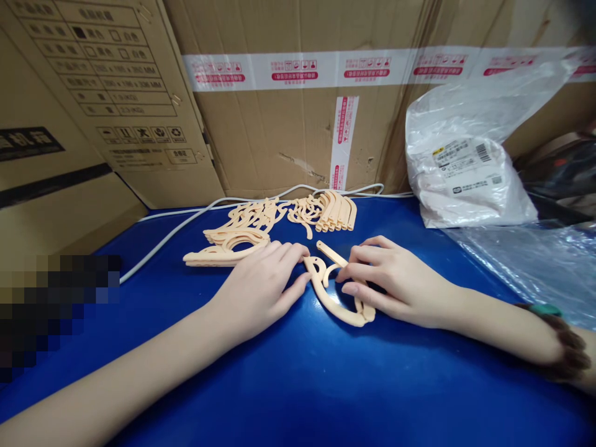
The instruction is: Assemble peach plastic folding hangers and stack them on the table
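Note:
A peach plastic folding hanger [331, 298] lies on the blue table [298, 385], partly folded. My left hand [261, 288] rests palm down beside it, fingers stretched out, fingertips touching its hooked end. My right hand [395, 282] has its fingers curled over the hanger's arms, pressing and gripping them. Behind my hands sits a pile of similar peach hanger parts [242, 233] and a neat row of folded ones [333, 211].
Large cardboard boxes [298, 118] wall off the back and left. A white cable [172, 233] runs along the table's rear. A white plastic bag with labels [465, 167] and clear plastic sheeting [535, 261] sit at right. A dark beaded bracelet [565, 347] circles my right wrist.

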{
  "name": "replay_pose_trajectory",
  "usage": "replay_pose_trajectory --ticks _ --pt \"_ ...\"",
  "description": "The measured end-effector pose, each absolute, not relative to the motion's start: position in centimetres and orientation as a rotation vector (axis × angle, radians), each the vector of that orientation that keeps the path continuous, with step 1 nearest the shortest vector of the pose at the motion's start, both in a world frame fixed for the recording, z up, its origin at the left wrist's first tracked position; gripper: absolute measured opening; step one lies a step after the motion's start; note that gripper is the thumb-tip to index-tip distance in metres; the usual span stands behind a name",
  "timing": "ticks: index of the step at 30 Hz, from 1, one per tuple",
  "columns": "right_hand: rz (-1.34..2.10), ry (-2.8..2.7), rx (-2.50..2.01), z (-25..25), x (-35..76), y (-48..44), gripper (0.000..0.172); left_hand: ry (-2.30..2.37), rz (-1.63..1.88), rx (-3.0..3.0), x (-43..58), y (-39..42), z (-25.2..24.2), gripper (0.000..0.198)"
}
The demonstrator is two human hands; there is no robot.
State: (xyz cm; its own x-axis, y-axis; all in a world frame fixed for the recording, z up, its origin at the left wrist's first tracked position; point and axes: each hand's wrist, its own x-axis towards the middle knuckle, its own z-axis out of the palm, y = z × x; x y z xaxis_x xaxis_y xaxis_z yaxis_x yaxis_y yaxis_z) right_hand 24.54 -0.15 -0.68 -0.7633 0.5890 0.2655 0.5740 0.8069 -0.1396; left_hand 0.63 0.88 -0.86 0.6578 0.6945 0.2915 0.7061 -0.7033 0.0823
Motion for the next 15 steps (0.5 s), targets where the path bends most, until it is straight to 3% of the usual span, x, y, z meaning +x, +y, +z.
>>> replay_pose_trajectory --ticks 6,15 --pt "0.015 -2.809 -0.735 -0.9 24.1 -0.7 0.038 -1.361 -0.624 -2.908 1.1 0.3 -1.2 0.030" --pt "-0.056 -2.855 -0.652 -1.0 23.6 -1.5 0.029 -1.599 -0.890 -3.081 1.5 0.1 -1.5 0.030"
